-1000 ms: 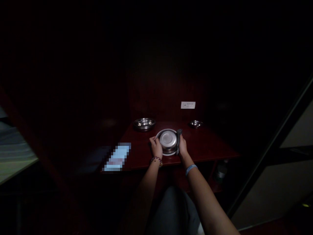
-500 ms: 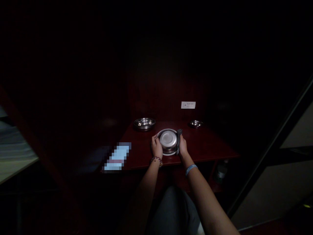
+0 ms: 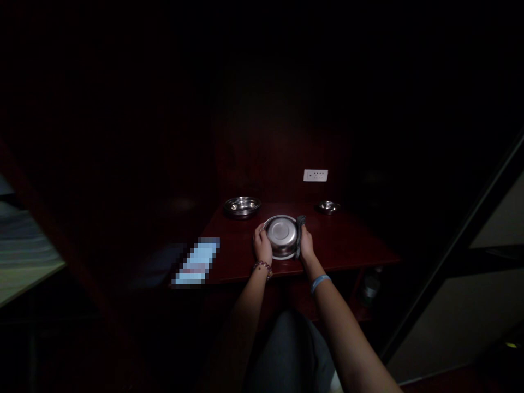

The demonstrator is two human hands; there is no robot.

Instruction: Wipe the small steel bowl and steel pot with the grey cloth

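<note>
Between my hands is a shiny metal bowl (image 3: 281, 233), turned so its round base faces me. My left hand (image 3: 262, 244) grips the bowl's left rim, fingers wrapped round the edge. On the opposite side, my right hand (image 3: 305, 243) presses a dark grey cloth (image 3: 300, 236) against the rim. The fingers behind the cloth are partly hidden. The bowl is over the front part of a dark red tabletop (image 3: 339, 245); whether it touches the surface I cannot tell.
Wide metal bowls or dishes (image 3: 242, 206), seemingly stacked, stand at the back left. A smaller metal bowl (image 3: 328, 207) sits at the back right, below a white wall socket (image 3: 315, 175). A pixelated bright patch (image 3: 197, 262) covers the left front edge. A bottle (image 3: 370, 288) stands beneath the tabletop.
</note>
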